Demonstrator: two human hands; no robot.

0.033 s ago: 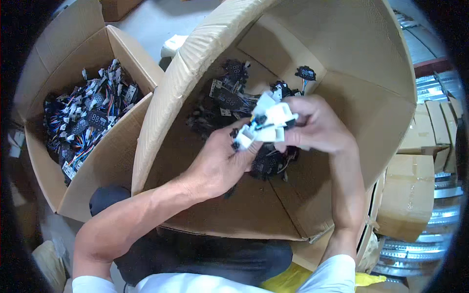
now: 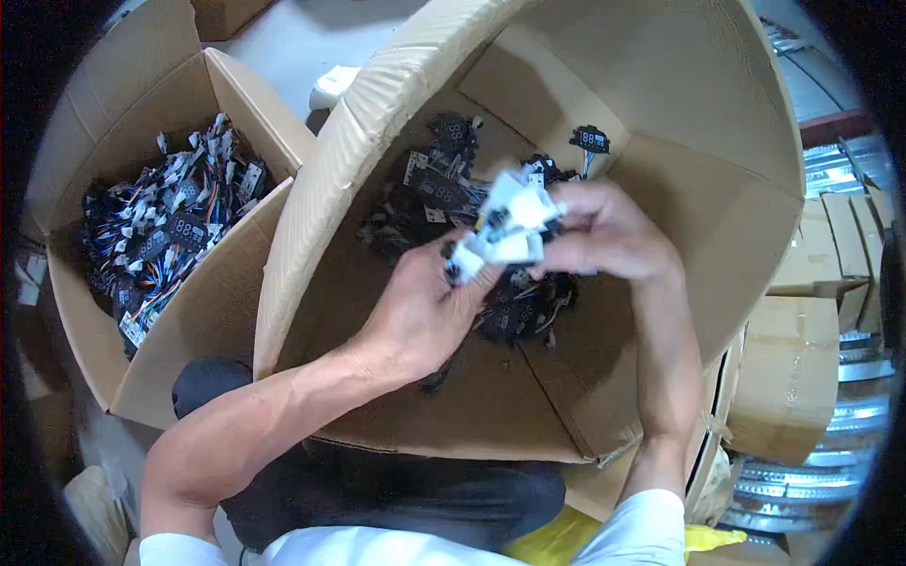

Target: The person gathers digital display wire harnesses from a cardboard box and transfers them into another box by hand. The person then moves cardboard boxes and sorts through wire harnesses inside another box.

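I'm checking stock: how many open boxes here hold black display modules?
2: the smaller box at left, and the larger box beneath the left hand and right hand. Others may be hidden.

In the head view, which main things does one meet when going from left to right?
Smaller open carton holding wired boards → left hand → white plastic pieces → right hand → brown carton beyond the large box on the right.
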